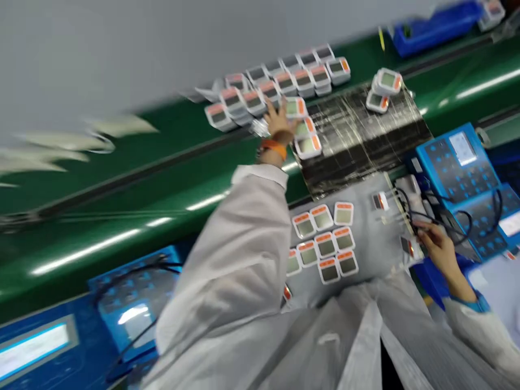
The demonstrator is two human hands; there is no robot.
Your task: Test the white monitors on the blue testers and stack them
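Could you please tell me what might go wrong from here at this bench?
The left hand, blurred among the stacked white digital units, might knock a stack over. The right hand is among black cables beside the blue test panel, so a snag could perhaps pull a lead loose. The white coat sleeve reaches over the units laid out on the grey mat and might brush them out of place.

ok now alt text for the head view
Two hands work over a green conveyor belt: the left hand, with an orange wristband, touches rows of white display units, and the right hand is at black cables beside a blue tester.
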